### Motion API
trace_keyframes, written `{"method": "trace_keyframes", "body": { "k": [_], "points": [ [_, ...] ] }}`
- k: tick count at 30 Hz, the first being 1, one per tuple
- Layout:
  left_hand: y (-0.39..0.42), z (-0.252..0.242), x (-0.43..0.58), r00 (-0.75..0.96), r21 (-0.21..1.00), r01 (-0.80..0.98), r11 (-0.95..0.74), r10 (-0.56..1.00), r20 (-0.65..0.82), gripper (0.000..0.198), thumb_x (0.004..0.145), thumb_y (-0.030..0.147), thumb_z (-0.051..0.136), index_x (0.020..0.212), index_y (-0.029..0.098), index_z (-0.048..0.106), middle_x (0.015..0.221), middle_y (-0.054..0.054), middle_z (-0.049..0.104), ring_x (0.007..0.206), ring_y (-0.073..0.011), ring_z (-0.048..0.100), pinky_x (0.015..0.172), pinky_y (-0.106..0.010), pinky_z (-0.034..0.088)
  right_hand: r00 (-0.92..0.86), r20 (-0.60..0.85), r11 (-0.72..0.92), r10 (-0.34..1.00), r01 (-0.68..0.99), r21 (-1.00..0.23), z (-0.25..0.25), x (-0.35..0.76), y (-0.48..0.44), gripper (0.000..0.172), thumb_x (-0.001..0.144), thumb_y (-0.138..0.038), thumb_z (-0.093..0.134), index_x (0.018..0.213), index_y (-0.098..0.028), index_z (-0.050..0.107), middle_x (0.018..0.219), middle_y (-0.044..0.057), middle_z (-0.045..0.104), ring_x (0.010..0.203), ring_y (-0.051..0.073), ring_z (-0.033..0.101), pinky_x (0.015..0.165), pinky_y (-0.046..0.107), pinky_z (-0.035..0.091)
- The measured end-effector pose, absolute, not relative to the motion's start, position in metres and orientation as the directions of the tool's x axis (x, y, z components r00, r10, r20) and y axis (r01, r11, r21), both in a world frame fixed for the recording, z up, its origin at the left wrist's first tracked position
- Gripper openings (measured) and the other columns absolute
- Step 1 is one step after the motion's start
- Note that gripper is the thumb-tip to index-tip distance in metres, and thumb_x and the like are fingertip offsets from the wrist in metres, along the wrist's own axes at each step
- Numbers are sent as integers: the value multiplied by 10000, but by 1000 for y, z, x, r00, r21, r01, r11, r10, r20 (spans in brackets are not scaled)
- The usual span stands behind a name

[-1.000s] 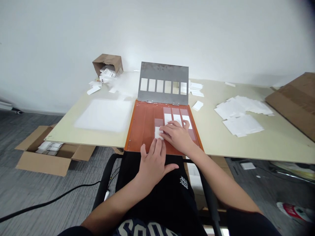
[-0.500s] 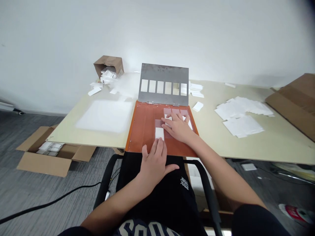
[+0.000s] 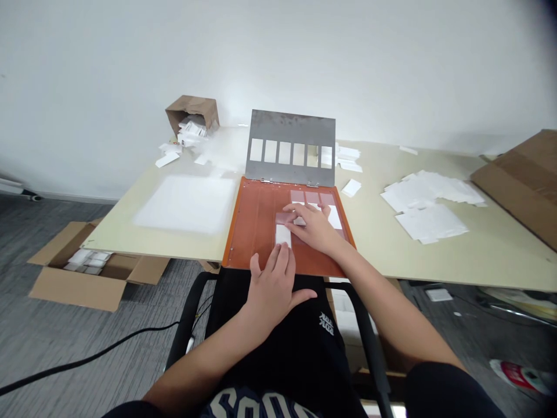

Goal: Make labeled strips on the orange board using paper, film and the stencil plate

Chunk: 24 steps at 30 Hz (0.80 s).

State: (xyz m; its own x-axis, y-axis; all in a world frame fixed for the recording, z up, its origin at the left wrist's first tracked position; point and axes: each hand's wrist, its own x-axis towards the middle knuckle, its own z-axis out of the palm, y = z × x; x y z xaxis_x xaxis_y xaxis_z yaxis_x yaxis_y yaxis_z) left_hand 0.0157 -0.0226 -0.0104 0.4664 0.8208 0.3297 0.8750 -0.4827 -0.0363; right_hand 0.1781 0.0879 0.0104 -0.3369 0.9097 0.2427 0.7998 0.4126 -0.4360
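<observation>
Flat packets on the orange board, both hands laid on top

The left hand (image 3: 272, 287) rests palm down at the near edge of the orange board (image 3: 255, 223), fingers spread and closed on nothing, its fingertips touching the near end of one white packet (image 3: 282, 234). The right hand (image 3: 314, 228) lies flat just beside it, fingers extended over the neighbouring packets (image 3: 335, 216), gripping nothing. The white packet sits in the board's middle, left of that row, with the windowed metal plate (image 3: 290, 145) standing raised at the far edge. Judged thin, light and limp (part of it looks translucent), it would probably slide or lift under a careless touch. Best moved by fingertip pressure from above, or pinched at a short end; creasing is the likely fault.
</observation>
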Motion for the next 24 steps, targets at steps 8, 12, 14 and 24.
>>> {"method": "trace_keyframes", "body": {
  "k": [8, 12, 14, 24],
  "points": [
    [-23, -10, 15, 465, -26, 877, -479, 836, 291, 799, 906, 726, 316, 1399, 136, 533, 1471, -169, 509, 1332, -339, 477, 1005, -499, 358, -458, 284, 525, 842, 817, -239, 11, 180, 70, 317, 996, -315, 421, 891, -286, 719, 1041, -3, 745, 1009, 227, 622, 981, 519, 216],
    [-24, -10, 16, 463, -25, 879, -476, 840, 284, 804, 905, 726, 321, 1405, 130, 525, 1475, -167, 505, 1339, -339, 468, 1010, -499, 355, -476, 296, 542, 828, 814, -207, 9, 179, 62, 331, 1007, -278, 412, 906, -285, 727, 1059, -3, 755, 1035, 230, 599, 980, 526, 182],
    [-25, -11, 15, 465, -28, 878, -478, 839, 281, 802, 912, 722, 305, 1405, 129, 524, 1477, -161, 504, 1342, -333, 465, 1008, -499, 355, -476, 304, 544, 825, 814, -202, 9, 178, 60, 328, 1006, -260, 416, 912, -284, 729, 1054, 0, 759, 1040, 235, 593, 974, 524, 178],
    [-25, -9, 15, 464, -36, 881, -471, 847, 261, 811, 930, 710, 232, 1414, 121, 508, 1498, -151, 480, 1360, -314, 442, 967, -489, 373, -473, 313, 539, 824, 824, -174, 10, 177, 57, 335, 1006, -237, 418, 898, -280, 732, 1034, -4, 759, 1027, 231, 591, 971, 505, 182]
  ]
}}
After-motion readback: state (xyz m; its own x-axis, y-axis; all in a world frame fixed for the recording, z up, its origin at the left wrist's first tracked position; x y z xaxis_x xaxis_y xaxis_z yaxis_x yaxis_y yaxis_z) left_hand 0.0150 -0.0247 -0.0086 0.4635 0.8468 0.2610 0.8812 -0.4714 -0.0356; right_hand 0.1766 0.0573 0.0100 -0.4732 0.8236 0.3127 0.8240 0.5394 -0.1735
